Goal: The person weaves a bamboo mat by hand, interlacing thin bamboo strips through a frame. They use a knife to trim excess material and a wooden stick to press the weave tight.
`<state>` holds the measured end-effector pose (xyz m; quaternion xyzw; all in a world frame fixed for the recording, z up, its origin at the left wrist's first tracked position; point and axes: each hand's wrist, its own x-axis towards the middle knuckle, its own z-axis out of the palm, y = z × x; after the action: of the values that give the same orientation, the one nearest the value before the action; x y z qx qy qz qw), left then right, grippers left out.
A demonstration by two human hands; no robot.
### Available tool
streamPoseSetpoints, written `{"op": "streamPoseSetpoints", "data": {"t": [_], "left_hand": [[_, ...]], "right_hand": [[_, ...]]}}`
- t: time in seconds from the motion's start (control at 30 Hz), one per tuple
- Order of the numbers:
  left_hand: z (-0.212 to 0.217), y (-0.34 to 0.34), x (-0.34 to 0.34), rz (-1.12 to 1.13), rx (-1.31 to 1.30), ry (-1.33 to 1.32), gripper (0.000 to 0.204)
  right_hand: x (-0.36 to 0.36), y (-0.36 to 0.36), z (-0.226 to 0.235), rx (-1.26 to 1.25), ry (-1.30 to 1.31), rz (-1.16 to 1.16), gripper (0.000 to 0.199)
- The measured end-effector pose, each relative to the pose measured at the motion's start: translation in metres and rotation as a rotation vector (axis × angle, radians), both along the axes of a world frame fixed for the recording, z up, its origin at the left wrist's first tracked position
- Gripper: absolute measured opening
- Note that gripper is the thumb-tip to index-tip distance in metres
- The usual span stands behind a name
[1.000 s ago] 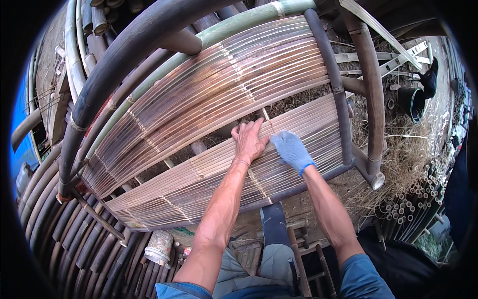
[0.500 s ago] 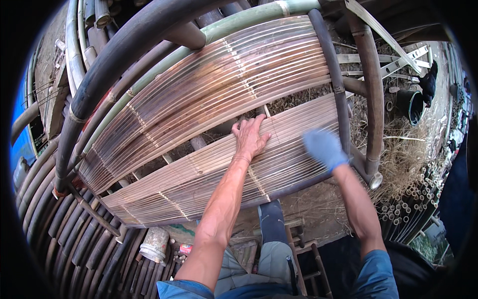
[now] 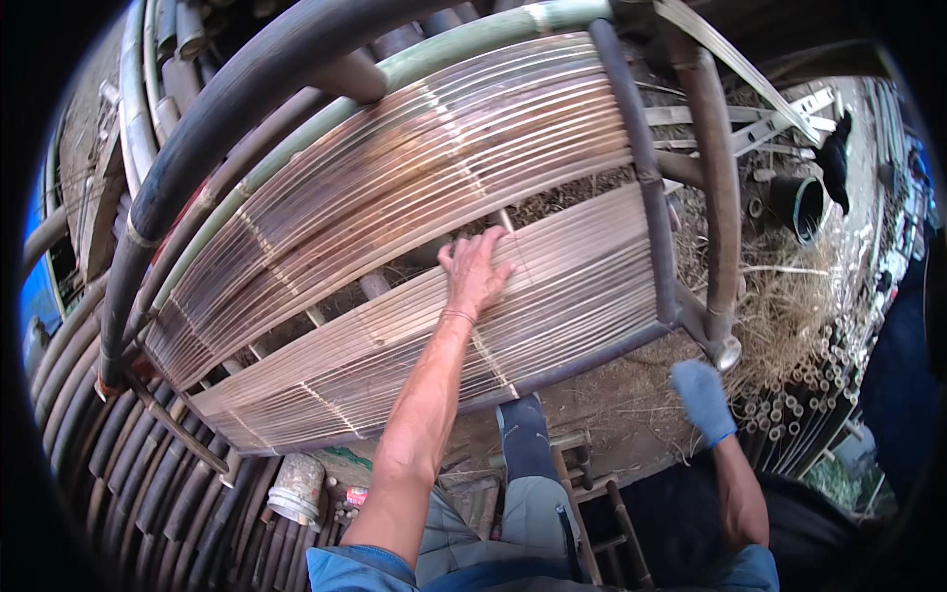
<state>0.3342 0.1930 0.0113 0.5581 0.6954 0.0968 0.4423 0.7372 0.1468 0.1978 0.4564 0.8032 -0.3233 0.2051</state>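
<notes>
A bamboo frame with a slatted surface spans the view before me. Its slats lie in two bands, a wide brown far band and a paler near band, with a long gap between them. My left hand, bare, rests on the near band. Its fingers hook over the slats' edge at the gap, and the thumb lies apart on top. Off the frame's near right corner is my right hand in a blue-grey glove, touching no slats. Its fingers are too smeared to read.
Many dark bamboo poles are stacked at the left. A dirty white bucket stands near them. To the right are a black bucket, a black bird, dry straw and cut bamboo ends. A small ladder-like frame lies below.
My gloved right hand has moved off the near slats, down and to the right, past the frame's corner. My left hand stays at the slats' edge. The whole view has shifted slightly.
</notes>
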Motion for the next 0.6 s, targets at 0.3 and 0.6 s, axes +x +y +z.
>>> {"op": "streamPoseSetpoints", "data": {"t": [0.3,0.6], "left_hand": [[-0.007,0.02,0.014,0.334,-0.045,-0.037,0.025],[0.01,0.017,0.042,0.387,0.227,0.153,0.03]], "right_hand": [[-0.141,0.001,-0.058,0.242,0.306,-0.382,0.006],[-0.166,-0.005,-0.088,0.433,0.213,-0.525,0.013]]}}
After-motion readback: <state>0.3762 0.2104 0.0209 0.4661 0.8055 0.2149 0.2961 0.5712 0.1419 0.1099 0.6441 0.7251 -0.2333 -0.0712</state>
